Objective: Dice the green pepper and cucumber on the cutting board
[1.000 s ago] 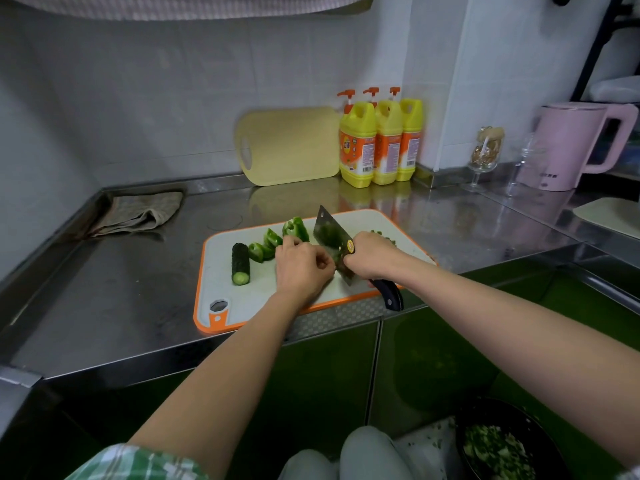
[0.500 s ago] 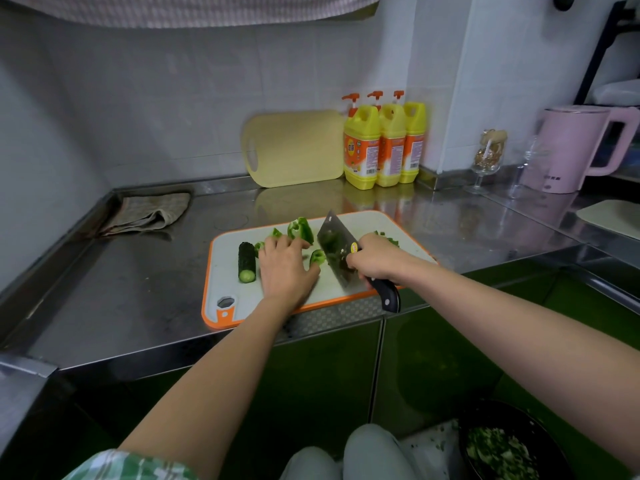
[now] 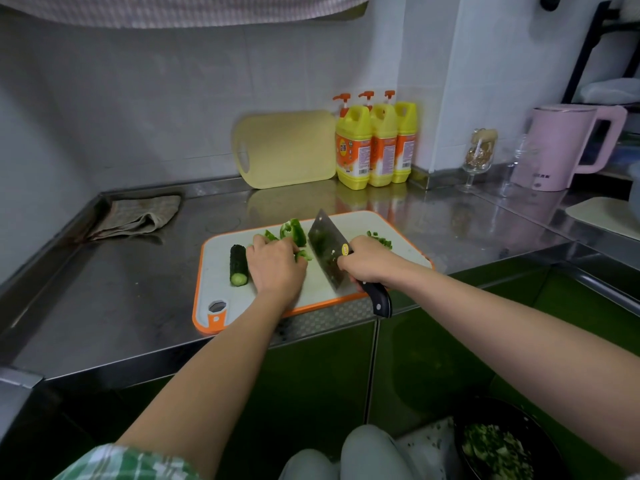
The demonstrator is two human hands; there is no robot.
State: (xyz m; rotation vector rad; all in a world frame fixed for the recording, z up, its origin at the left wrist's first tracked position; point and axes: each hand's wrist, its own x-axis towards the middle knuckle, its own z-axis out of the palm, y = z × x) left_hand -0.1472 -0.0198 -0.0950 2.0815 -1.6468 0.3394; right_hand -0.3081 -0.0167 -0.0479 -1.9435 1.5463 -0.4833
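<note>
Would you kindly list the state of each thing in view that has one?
cucumber: undiced, one cut end, lying on the cutting board
green pepper: partly cut, pieces under left hand
cleaver: gripped by right hand, blade on board
diced pile: beyond right hand
yellow board: leaning on wall

On the steel surface (image 3: 104, 289) lies an orange-rimmed cutting board (image 3: 221, 271), where the left hand (image 3: 277, 265) presses down on green pepper pieces (image 3: 293, 232) beside a cucumber stub (image 3: 238, 265), while the right hand (image 3: 367, 263) holds a cleaver (image 3: 325, 245), blade tilted, near diced pepper bits (image 3: 381, 241).
</note>
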